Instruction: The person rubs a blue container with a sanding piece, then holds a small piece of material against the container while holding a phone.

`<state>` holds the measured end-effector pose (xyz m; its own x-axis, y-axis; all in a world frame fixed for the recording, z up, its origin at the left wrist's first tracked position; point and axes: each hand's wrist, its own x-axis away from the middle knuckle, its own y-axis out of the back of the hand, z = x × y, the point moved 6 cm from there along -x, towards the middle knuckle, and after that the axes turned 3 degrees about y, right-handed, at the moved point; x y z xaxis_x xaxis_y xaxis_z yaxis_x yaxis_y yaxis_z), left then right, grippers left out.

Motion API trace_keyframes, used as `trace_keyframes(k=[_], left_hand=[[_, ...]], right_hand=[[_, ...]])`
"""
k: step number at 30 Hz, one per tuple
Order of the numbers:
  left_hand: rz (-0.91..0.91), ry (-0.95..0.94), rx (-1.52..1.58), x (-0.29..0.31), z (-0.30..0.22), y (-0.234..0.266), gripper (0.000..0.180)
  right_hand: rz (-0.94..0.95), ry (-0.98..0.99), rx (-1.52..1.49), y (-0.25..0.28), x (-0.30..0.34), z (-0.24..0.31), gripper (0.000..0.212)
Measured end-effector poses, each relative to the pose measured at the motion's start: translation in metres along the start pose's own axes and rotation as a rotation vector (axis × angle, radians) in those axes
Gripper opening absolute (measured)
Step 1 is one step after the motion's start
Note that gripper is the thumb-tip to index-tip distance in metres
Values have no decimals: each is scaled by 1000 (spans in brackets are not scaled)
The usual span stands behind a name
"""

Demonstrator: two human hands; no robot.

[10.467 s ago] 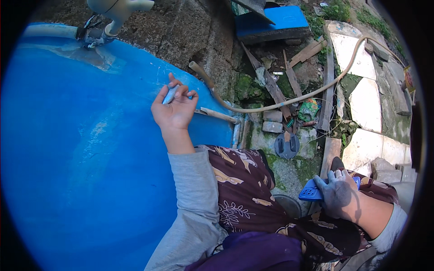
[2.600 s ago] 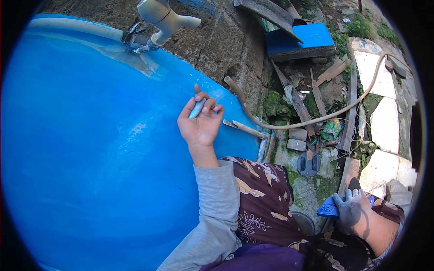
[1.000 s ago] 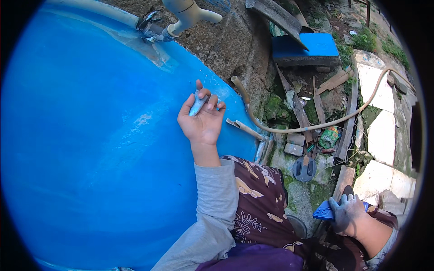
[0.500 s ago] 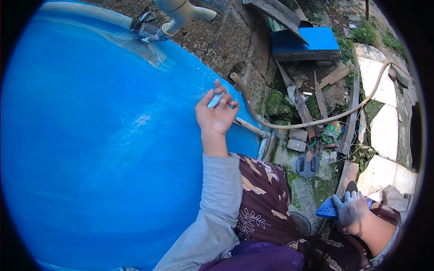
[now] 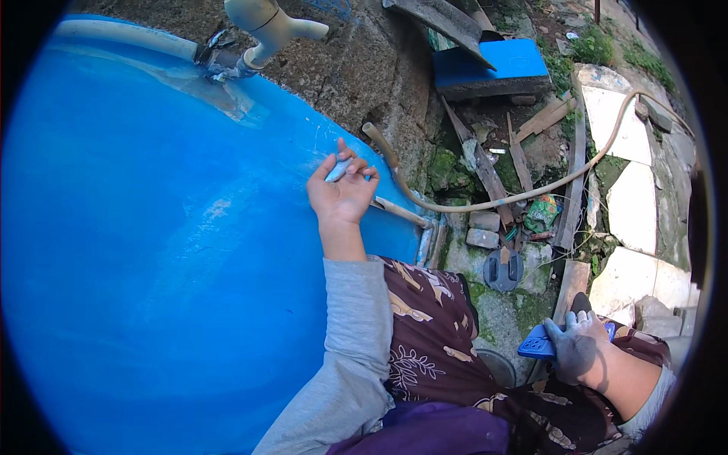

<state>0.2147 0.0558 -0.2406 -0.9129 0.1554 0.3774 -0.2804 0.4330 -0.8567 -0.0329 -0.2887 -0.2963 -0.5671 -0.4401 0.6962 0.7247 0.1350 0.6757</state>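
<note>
My left hand (image 5: 343, 199) is palm up over a broad, smooth blue surface (image 5: 159, 243) with pale scuff marks. A small, pale blue oblong piece (image 5: 338, 170) lies between its thumb and curled fingers; its kind is not clear. At the lower right my right hand (image 5: 582, 350), smeared with grey, is wrapped over a flat blue plastic piece with oval holes (image 5: 537, 343). The hand hides most of that piece, so I cannot tell what it is. A dark rounded tip (image 5: 581, 302) shows just beyond my right fingers.
Along the blue surface's far edge runs a pale pipe (image 5: 125, 38) with an upright branching pipe (image 5: 265, 30). A beige hose (image 5: 523, 206) curves across mossy ground. Boards (image 5: 572, 197), small blocks (image 5: 483, 229), a round grey lid (image 5: 503, 270) and a blue-topped slab (image 5: 493, 68) lie there.
The whole view has shifted slightly, so everything sits a little further left. Both hands keep the same hold and pose.
</note>
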Motion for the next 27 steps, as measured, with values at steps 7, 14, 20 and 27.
trace_keyframes(k=[7,14,20,27], left_hand=[[254,-154,-134,27,-23,-20,33],[190,-193,-139,29,-22,-17,33],[236,-216,-215,34,-34,-20,33],[118,-243,-144,44,-30,-19,32]], right_hand=[[18,-14,24,10,3,6,68],[-3,11,-18,7,-3,3,68],[14,48,21,4,-20,5,67],[-13,53,-13,1,-22,4,67]])
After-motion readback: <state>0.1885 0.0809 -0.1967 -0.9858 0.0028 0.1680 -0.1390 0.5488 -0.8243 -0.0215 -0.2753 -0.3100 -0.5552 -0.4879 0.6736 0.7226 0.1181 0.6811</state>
